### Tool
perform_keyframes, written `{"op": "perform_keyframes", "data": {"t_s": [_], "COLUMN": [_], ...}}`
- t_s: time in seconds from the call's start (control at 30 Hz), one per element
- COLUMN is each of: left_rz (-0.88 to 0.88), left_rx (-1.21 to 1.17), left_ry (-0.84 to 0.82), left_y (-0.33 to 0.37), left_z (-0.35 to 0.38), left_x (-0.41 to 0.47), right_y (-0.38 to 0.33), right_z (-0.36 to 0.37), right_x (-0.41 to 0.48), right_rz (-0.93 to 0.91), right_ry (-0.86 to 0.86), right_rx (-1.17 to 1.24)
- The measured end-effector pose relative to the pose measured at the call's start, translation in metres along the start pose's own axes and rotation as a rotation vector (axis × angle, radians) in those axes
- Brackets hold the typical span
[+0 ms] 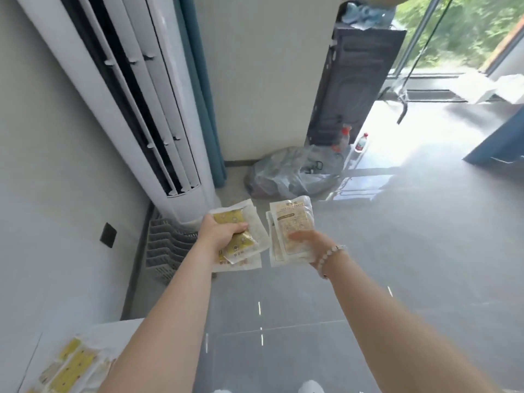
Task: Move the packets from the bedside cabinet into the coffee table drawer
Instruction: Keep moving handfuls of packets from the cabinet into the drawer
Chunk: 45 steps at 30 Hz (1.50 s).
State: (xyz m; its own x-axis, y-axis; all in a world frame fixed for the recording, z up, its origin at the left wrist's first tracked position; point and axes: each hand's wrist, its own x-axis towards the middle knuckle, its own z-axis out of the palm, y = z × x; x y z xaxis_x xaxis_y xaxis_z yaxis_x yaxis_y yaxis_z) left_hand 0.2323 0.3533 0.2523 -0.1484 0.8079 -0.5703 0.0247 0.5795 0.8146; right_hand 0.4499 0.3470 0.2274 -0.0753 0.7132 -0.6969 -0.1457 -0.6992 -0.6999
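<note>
Plainly both grips are loaded for carrying. The left grip (224,234) is clamped across the middle of a fanned bunch of yellow packets (241,249), with the fingers curled over the top one and the rest pinched underneath. I count about 3, though the overlap hides the true number. The right grip (307,239) is closed on the near end of the beige packets (289,219), so they fan up and away from the wrist; there are 2 or 3. Taking a bunch in each grip looks like a way to cut the number of trips. A bracelet (331,258) sits just behind the right grip.

Well below and behind the left grip, loose packets (71,367) lie on the white cabinet (119,333), so I judge the move is partly done at most. The drawer is not in view.

Ahead and left of the left grip stands a tall air conditioner (158,109), with a slatted rack (170,251) at its foot just left of that grip. Farther ahead, between the 2 grips, a plastic bag (292,177) slumps on the floor (397,251) against the wall, with bottles (361,143) beyond it. The rack and bag are what I would steer round; the way on likely lies toward the right grip's side.
</note>
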Motion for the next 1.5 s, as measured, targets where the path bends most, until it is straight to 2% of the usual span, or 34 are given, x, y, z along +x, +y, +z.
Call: {"op": "perform_keyframes", "data": {"t_s": [0.33, 0.63, 0.9, 1.27, 1.5], "left_rz": [0.107, 0.09, 0.094, 0.146, 0.197], "left_rx": [0.208, 0.445, 0.672, 0.928, 1.108], "left_ry": [-0.296, -0.556, -0.804, -1.102, -1.324], "left_y": [0.037, 0.008, -0.034, -0.059, -0.076], "left_z": [0.224, 0.387, 0.497, 0.645, 0.733], "left_x": [-0.041, -0.083, -0.138, -0.19, -0.235], "right_y": [-0.004, 0.062, 0.123, 0.155, 0.163], "right_z": [-0.197, -0.337, -0.397, -0.472, -0.524], "right_x": [-0.066, -0.121, -0.185, -0.225, -0.251], "right_rz": [-0.138, -0.174, -0.263, -0.258, -0.294], "right_ry": [0.153, 0.422, 0.485, 0.863, 1.024], "right_rx": [0.326, 0.501, 0.813, 1.057, 1.163]}}
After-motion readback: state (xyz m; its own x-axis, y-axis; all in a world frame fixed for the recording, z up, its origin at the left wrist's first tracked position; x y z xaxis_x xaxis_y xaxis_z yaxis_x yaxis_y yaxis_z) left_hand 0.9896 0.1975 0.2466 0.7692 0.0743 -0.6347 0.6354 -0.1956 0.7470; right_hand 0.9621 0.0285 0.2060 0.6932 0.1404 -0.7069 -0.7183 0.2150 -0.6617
